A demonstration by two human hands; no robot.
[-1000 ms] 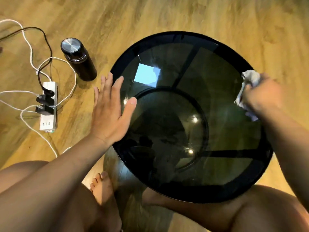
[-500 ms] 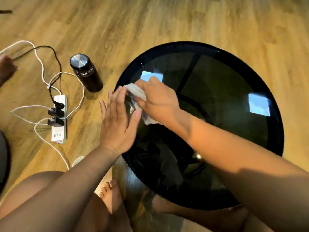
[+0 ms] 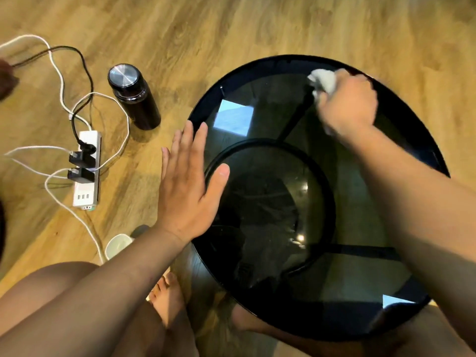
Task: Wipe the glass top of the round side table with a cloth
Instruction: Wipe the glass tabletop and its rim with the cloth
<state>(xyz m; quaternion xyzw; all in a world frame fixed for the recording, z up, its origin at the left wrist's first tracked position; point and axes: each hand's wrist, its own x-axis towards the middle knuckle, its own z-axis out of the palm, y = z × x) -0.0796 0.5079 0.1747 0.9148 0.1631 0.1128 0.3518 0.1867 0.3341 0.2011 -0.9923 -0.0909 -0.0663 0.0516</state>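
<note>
The left hand [image 3: 188, 186] lies flat, fingers straight, on the left rim of the glass [image 3: 268, 117], while the right hand [image 3: 347, 104] grips the bunched cloth [image 3: 323, 81] at the upper edge, so most of the glass lies below and left of the cloth.

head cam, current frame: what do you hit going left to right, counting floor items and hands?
power strip → dark bottle → left hand, fingers straight, at the table's left edge → white cloth → right hand gripping it. The glass table top spans both hands, so it is left out.
</note>
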